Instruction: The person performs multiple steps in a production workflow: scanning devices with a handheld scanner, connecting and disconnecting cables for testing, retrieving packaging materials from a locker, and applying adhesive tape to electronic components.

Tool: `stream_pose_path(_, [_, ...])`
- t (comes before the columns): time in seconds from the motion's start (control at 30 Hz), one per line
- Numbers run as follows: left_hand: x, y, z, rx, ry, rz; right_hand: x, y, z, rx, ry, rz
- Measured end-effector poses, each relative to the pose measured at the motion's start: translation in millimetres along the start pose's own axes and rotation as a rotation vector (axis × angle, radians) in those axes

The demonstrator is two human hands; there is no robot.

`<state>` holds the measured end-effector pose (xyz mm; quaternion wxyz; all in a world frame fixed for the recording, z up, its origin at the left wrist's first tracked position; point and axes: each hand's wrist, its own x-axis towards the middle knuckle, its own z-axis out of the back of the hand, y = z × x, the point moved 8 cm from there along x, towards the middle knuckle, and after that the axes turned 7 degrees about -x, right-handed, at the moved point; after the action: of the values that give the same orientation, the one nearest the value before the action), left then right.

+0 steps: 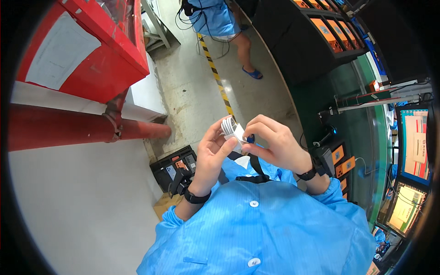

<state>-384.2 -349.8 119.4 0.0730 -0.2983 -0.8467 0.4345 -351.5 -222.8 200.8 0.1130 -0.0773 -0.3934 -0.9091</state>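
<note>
A coiled white cable [228, 124] with a white band [238, 132] around it is held up in front of my chest. My left hand [214, 149] is closed on the coil, its thumb against the band. From the right, my right hand [275, 137] bends its fingers to the other end of the band, thumb and fingertips pinched there. A small dark blue piece shows by the right fingertips; what it is I cannot make out. Black straps with small devices sit on both wrists.
At right runs a green workbench [316, 110] with black racks of orange phone-like items, a handheld scanner [331, 130] and lit monitors [415, 142]. A red cabinet [103, 75] and red pipe [68, 128] stand left. Below is a black tray [160, 172]; another person stands ahead.
</note>
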Motion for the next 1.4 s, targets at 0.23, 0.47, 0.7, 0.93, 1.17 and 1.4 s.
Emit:
stream_pose_path(0.23, [1, 9, -9, -0.096, 0.066, 0.034, 4, -1, 2, 0.107, 0.025, 0.065])
stream_pose_path(0.47, [0, 5, -12, -0.099, 0.094, 0.017, -6, 11, 1, -0.132, -0.139, 0.117])
stream_pose_path(0.7, [-4, 6, -22, -0.052, 0.098, -0.055, -20, -36, 13, 0.575, -0.442, -0.308])
stream_pose_path(0.93, [3, 30, -18, -0.279, -0.041, 0.109, -15, -25, 6, 0.161, -0.305, -0.181])
stream_pose_path(1.17, [-1, 19, -14, -0.178, 0.015, 0.041, -11, -14, 7, 0.047, -0.232, -0.068])
stream_pose_path(1.4, [-2, 4, -15, 0.025, 0.011, -0.081, -6, 25, 16, -0.161, -0.223, 0.130])
